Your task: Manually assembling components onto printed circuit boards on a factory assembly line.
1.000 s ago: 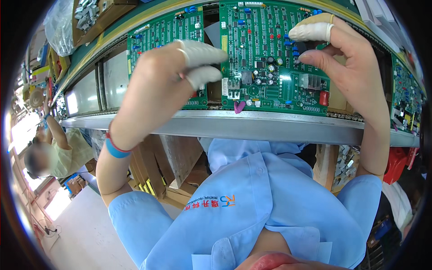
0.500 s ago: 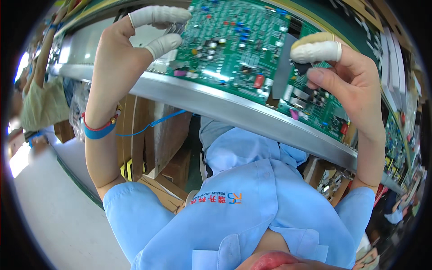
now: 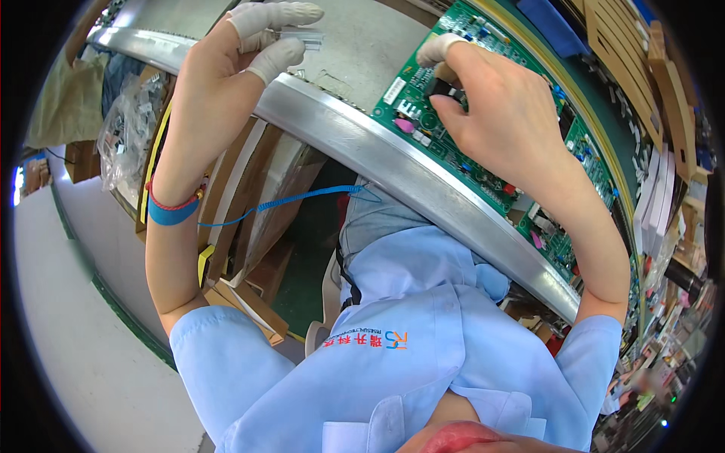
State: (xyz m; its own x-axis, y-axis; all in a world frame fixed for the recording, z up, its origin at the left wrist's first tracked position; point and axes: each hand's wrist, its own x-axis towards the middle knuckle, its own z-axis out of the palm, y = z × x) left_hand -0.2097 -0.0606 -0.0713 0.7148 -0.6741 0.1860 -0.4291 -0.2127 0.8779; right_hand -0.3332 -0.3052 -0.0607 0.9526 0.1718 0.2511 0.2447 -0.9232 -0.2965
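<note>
My left hand [image 3: 234, 64], with white finger cots on its fingertips, is raised over the metal-railed bench. Its thumb and fingers pinch small shiny silver-and-clear pieces [image 3: 306, 38], too small to name exactly. My right hand [image 3: 502, 102] reaches over the left end of a green circuit board [image 3: 411, 94]. Its thumb and cot-covered fingers close around a small black component [image 3: 443, 89]; whether that part touches the board is hidden. A pink part [image 3: 404, 125] stands on the board below the fingers.
A second circuit board [image 3: 555, 241] lies to the right along the metal rail [image 3: 393, 170]. A coiled blue cord [image 3: 310, 195] hangs beneath the rail. Cardboard boxes [image 3: 234, 204] and a clear plastic bag [image 3: 128, 128] are at left. A blue bin [image 3: 555, 26] stands at far right.
The boards have shifted right in view and the rail slants more steeply. My right hand has gone from beside the second board to the first board's left end. My left hand keeps its pinch.
</note>
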